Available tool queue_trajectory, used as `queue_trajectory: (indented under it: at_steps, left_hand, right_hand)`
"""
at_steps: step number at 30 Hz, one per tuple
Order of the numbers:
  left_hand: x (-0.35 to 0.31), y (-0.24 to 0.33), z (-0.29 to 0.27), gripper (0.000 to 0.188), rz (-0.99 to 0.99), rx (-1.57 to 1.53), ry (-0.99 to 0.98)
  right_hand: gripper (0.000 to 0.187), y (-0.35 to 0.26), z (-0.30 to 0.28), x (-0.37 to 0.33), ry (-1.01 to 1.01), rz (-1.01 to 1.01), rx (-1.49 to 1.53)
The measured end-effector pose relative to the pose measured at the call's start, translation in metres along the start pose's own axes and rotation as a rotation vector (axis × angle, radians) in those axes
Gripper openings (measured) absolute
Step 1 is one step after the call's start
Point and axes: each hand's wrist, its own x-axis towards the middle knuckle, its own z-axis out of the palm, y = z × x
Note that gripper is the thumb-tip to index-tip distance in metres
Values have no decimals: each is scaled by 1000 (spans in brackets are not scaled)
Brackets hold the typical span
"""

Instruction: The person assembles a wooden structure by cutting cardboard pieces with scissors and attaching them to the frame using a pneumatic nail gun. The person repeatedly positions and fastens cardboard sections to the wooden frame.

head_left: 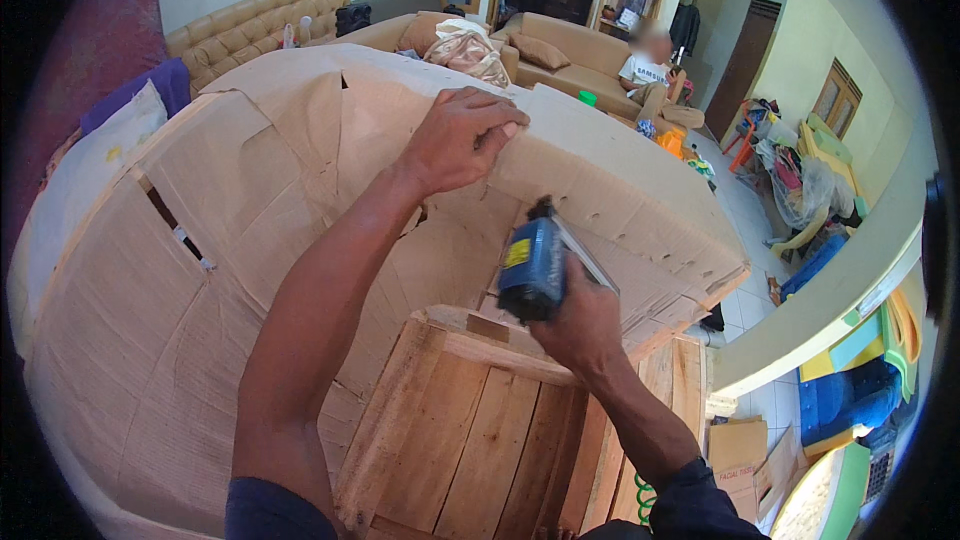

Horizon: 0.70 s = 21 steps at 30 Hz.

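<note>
Though badly blurred, readable enough as a blue power stapler (533, 265), up in mid-view, just below the folded edge of the cardboard covering (620, 185). Lost at the handle, tucked away inside the right hand (582, 320); hard to make out at the black tip, so cannot tell whether touching the cardboard or just short of it. Losing both dark sleeves (275, 510) at the bottom edge, along with the near end of the wooden frame (490, 430), and catching only a few loops of a green coiled hose (643, 500).

Looking chunky and tilted, with a yellow label, dark ends and a pale metal strip along the right side. Then over to the cardboard: brown, creased, dotted with small dents near the fold, torn just beside the left forearm (320, 310).

Wrapping the right hand firmly around the stapler's handle, with curled fingers partly out of sight. Resting the left hand (462, 138) on the cardboard's edge, with bent fingers drawn together and thumb close to forefinger; cannot tell whether pinching that edge or merely pressing on it.
</note>
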Motion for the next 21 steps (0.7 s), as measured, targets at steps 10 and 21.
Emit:
queue_trajectory:
  at_steps: [10,21]
  left_hand:
    - [13,2,-15,35,-219,-242,-85]
    - [48,69,7,41,-50,91,-314]
  right_hand:
    - [56,-24,18,24,6,-15,-60]
    - [63,12,-36,-14,-310,164,88]
